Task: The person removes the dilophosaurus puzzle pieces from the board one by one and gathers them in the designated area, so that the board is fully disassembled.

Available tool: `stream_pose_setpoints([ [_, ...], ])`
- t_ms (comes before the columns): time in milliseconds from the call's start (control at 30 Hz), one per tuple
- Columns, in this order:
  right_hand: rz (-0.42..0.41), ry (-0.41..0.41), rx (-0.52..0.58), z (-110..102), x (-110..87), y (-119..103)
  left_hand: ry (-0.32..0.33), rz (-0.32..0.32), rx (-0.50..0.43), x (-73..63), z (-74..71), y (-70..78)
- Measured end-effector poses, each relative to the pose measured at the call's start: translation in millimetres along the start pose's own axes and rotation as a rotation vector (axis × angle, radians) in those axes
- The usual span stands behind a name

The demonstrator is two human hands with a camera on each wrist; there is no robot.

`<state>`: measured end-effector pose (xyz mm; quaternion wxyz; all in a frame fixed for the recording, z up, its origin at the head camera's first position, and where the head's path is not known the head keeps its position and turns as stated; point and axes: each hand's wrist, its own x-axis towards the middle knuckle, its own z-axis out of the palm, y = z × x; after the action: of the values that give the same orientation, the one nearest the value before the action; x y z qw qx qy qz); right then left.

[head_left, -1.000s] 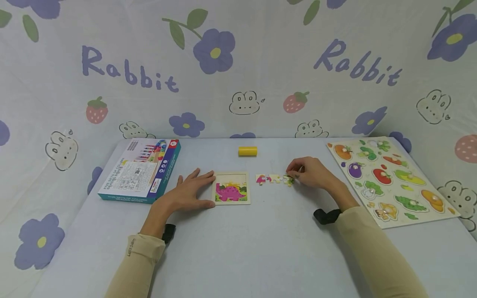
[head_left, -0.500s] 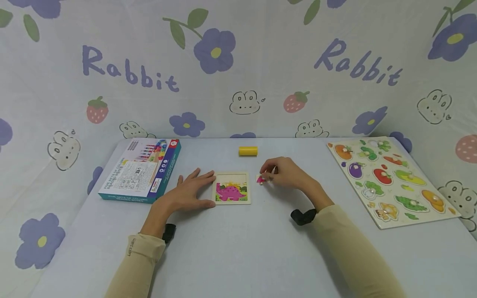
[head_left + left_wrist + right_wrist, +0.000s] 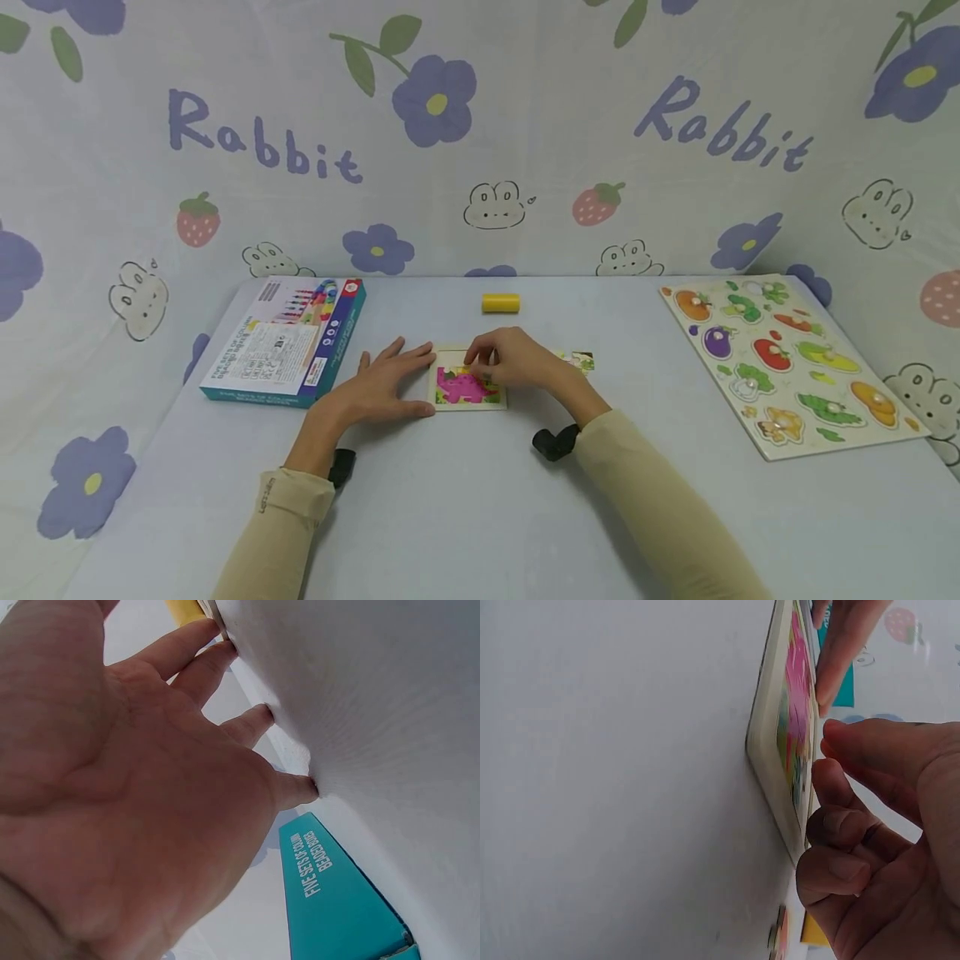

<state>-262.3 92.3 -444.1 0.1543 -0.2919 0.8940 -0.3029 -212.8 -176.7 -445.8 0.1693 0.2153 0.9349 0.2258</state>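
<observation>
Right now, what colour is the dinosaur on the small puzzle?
The dinosaur is bright pink; it shows best in the head view.

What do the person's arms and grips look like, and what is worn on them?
The left sleeve and right sleeve are beige and reach near the wrists. Dark lettering, too small to read, marks the left cuff. Small black devices sit at both wrists. The left grip and right grip wear no gloves.

One square pale-wood dinosaur puzzle (image 3: 463, 388) under the right fingers (image 3: 485, 340), one yellow cylinder (image 3: 501, 303), one teal-and-white cardboard box (image 3: 273, 346), one cream vegetable board (image 3: 787, 385); loose jigsaw pieces (image 3: 582, 360) partly hidden, uncountable.
</observation>
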Motion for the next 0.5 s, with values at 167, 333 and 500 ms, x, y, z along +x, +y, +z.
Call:
stream_pose_setpoints([
  [167, -0.015, -0.006, -0.016, 6.0, 4.7, -8.8, -0.001, 0.007, -0.004, 0.0, -0.4, 0.0],
  [333, 0.002, -0.022, -0.035, 9.2, 5.1, -11.1, -0.005, 0.008, -0.01, 0.6, 0.4, -0.3],
  [500, 0.007, -0.037, -0.027, 8.9, 5.1, -11.9, -0.005, 0.005, -0.01, 0.0, 0.4, 0.0],
])
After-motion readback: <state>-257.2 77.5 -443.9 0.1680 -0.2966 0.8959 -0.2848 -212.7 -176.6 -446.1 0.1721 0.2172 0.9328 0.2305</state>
